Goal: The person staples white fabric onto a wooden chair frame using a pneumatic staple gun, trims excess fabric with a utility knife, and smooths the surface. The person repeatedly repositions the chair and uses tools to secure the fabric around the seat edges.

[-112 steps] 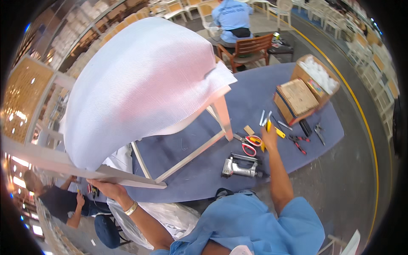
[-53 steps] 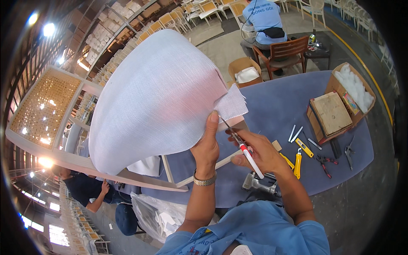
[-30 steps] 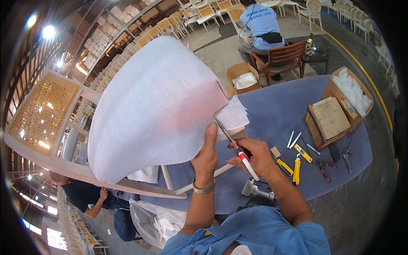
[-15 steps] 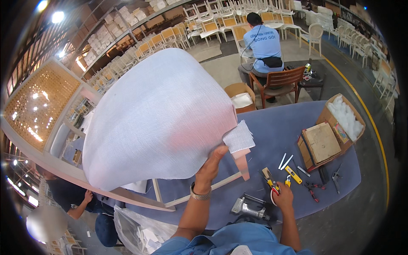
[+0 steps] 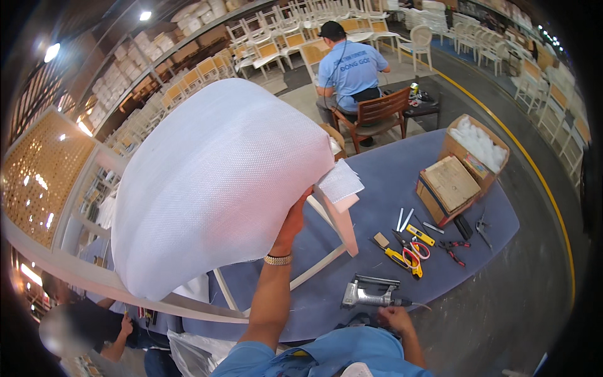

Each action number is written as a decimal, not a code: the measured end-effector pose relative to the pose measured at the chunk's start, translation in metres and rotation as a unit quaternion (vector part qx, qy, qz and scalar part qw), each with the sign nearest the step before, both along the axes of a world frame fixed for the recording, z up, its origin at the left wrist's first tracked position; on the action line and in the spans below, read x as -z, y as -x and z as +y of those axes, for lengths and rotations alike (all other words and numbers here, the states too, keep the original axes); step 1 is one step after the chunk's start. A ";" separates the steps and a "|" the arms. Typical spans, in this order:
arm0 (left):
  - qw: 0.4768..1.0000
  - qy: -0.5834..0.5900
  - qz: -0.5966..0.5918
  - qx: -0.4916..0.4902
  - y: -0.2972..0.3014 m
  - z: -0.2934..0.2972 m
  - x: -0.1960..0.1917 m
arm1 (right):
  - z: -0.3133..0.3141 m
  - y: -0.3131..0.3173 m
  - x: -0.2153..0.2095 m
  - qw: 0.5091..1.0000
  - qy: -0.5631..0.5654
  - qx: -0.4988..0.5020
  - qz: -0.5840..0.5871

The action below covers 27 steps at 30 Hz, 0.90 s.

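Observation:
A chair seat covered in white woven fabric [image 5: 213,182] fills the middle of the view, with a frayed fabric flap [image 5: 340,184] over its corner. My left hand [image 5: 290,226] is closed on the seat's near edge beside that corner, its fingers partly hidden by the fabric. Below the seat runs the pale wooden chair frame [image 5: 339,220]. At the table's near edge my right hand [image 5: 397,319] is curled at the rear end of a silver staple gun [image 5: 369,293]. What its fingers hold, if anything, is hidden.
Red-handled scissors [image 5: 413,256], a yellow cutter [image 5: 419,235] and pliers [image 5: 453,251] lie on the grey-blue table [image 5: 383,169]. Cardboard boxes [image 5: 450,187] stand at its right end. One co-worker [image 5: 352,75] sits ahead; another person [image 5: 94,327] is at lower left.
My right hand has left the scissors, which now lie on the table, and moved down to the staple gun. My left hand stays at the seat edge. The view has shifted.

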<state>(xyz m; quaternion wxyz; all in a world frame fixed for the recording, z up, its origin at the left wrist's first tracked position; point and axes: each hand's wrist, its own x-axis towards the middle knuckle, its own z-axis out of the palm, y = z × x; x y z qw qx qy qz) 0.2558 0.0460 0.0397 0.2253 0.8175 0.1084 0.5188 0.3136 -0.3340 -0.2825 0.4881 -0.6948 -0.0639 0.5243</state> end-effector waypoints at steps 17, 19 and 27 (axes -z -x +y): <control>0.970 0.186 0.030 0.154 -0.017 0.003 -0.008 | 0.135 0.053 0.044 0.857 -0.096 0.488 0.132; 0.965 0.189 0.031 0.180 -0.014 0.010 -0.010 | 0.144 0.061 0.022 0.834 -0.121 0.522 0.130; 0.987 0.020 0.014 0.161 -0.006 0.033 0.006 | 0.115 0.093 -0.113 0.751 -0.501 0.423 0.076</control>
